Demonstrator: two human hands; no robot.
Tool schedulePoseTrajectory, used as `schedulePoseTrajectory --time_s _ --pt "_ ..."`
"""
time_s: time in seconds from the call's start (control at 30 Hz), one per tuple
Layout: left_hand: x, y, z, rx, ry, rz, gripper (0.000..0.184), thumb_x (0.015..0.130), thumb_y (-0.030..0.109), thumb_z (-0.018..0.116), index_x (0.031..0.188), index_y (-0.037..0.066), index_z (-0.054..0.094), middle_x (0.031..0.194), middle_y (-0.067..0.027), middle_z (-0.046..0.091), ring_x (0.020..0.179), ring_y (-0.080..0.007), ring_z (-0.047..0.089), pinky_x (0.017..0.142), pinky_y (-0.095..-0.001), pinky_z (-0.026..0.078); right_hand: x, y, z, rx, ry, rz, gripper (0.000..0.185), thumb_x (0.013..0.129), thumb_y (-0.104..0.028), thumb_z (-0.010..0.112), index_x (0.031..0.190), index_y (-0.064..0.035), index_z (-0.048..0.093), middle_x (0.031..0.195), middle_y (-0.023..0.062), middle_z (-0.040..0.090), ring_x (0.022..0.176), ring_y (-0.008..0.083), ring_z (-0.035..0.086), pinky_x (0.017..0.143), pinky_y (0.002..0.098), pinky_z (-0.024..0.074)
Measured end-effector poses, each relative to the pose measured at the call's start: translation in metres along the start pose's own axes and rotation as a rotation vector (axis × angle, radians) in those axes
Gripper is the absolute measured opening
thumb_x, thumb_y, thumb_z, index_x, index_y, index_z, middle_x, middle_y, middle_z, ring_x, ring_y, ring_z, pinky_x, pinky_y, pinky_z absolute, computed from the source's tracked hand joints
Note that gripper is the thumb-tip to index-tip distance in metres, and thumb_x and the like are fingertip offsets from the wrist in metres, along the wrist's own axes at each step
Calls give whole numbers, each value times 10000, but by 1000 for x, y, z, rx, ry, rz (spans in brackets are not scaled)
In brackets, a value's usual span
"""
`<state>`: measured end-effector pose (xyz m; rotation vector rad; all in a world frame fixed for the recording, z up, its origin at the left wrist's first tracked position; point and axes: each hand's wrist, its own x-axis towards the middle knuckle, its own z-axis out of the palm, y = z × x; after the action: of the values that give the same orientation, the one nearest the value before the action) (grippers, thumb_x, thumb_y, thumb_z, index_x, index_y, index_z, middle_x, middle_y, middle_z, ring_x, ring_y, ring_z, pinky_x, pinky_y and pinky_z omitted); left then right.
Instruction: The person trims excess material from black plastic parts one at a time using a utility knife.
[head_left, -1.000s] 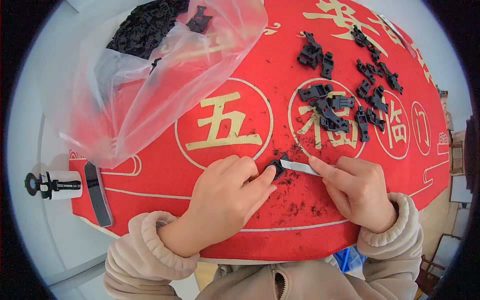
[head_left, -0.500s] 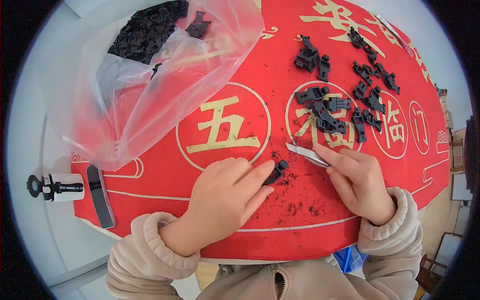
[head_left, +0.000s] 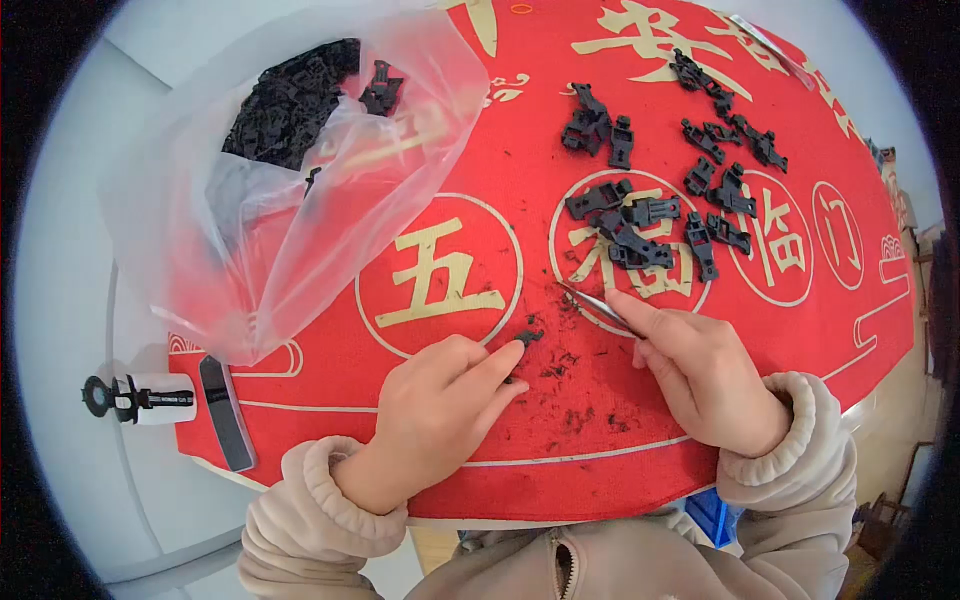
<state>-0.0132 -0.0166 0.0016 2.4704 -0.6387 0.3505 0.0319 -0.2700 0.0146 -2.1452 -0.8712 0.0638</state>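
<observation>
My left hand point(head_left: 432, 408) pinches a small black plastic part point(head_left: 529, 338) between thumb and fingers. Most of that part is hidden behind the fingertips. My right hand point(head_left: 708, 382) is closed around the handle of a craft knife point(head_left: 598, 308), index finger laid along it. The silver blade points up and to the left, apart from the held part. Small black shavings point(head_left: 570, 420) are scattered on the red cloth point(head_left: 480, 490) between and below both hands. Beyond the right hand lie several similar black plastic parts point(head_left: 650, 212) in a loose group.
A clear plastic bag point(head_left: 290, 290) at the upper left holds a heap of black parts point(head_left: 290, 105). At the left edge are a dark phone-like slab point(head_left: 227, 412) and a white cylinder with a black fitting point(head_left: 165, 398). A thin flat object point(head_left: 765, 42) lies at the far right.
The knife has turned, so its blade shows edge-on and narrower. The part in my left hand has turned and shows less. The whole view has shifted slightly.
</observation>
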Motion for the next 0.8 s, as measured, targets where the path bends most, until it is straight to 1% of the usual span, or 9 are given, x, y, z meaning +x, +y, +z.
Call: schedulePoseTrajectory --time_s 0.1,0.2,0.3,0.4,0.5,0.6,0.8 --pt "1 -1 1 -26 5 1 397 678 81 805 1049 32 672 750 -62 539 616 -213 562 529 -331 461 0 -4 -1 12 -48 38 536 806 64 568 1333 38 476 796 205 607 685 368 617 614 423 507" --pt "2 0 0 -61 -12 -14 402 680 79 808 1054 17 673 775 -71 569 609 -212 570 519 -324 466 -3 -6 4 135 -69 48 543 806 86 537 1342 44 463 775 202 594 662 353 610 611 410 503" --pt "0 1 4 -140 26 -14 403 691 85 810 1057 -3 667 796 -82 603 608 -213 583 515 -319 475 -3 -8 6 290 -121 87 561 802 107 508 1358 49 453 756 200 579 630 334 594 614 387 499" --pt "-1 1 4 -114 26 0 403 699 92 811 1055 -22 660 804 -93 622 606 -215 592 513 -320 483 -1 -15 1 390 -183 171 584 796 127 486 1373 52 443 715 196 557 600 323 573 613 368 489" --pt "1 4 3 -123 16 -24 418 666 41 838 1044 -32 676 762 -103 635 574 -159 596 504 -263 482 -3 -14 5 355 -210 152 587 796 131 482 1377 53 441 687 201 539 586 323 566 604 362 482" --pt "2 4 2 -128 14 -14 413 669 46 837 1040 -33 676 744 -101 630 564 -158 596 500 -262 482 -4 -14 9 361 -171 164 579 796 129 485 1369 59 444 662 204 522 573 321 563 594 360 476" --pt "1 4 4 -149 12 -35 417 666 67 844 1035 -31 676 724 -94 623 555 -153 592 491 -263 478 -3 -14 10 338 -171 177 567 793 127 489 1355 62 460 649 203 517 562 324 559 586 359 472"
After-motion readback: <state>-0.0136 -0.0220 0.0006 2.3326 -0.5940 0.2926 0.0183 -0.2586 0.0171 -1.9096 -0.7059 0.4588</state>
